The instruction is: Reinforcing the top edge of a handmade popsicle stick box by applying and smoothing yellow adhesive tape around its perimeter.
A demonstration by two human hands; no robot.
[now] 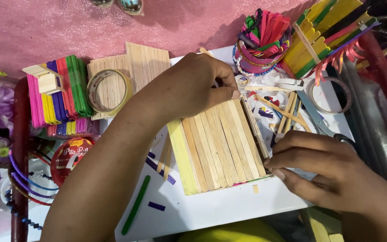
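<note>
**Two hands steady a panel of wooden craft sticks on a cluttered counter**

Seen from above, a flat panel of wooden sticks (220,148) lies in the middle of a white counter (211,208), its sticks side by side and running from near to far. The leftmost stick is tinted yellow.

The left hand (193,85) reaches in from the near left and rests on the panel's far edge, its fingers curled and the thumb tip pressed against the stick ends at the far right corner. The right hand (323,166) comes in from the near right, its fingers bent and closed against the panel's near right corner, pinching or pressing the outermost stick; I cannot tell which.

The panel looks light, thin and stiff along the sticks, but likely weak across the joins, so it would be best held by both opposite edges, flat.

To the left sit a stack of coloured sticks (59,92), a roll of clear tape (108,89) on another wooden panel, and a red round tin (70,157). At the far right stand a cup of pink sticks (263,38) and a bundle of yellow and green sticks (323,31). A green stick (136,205) lies near the counter's near edge, and loose sticks (287,112) lie just right of the panel.
</note>
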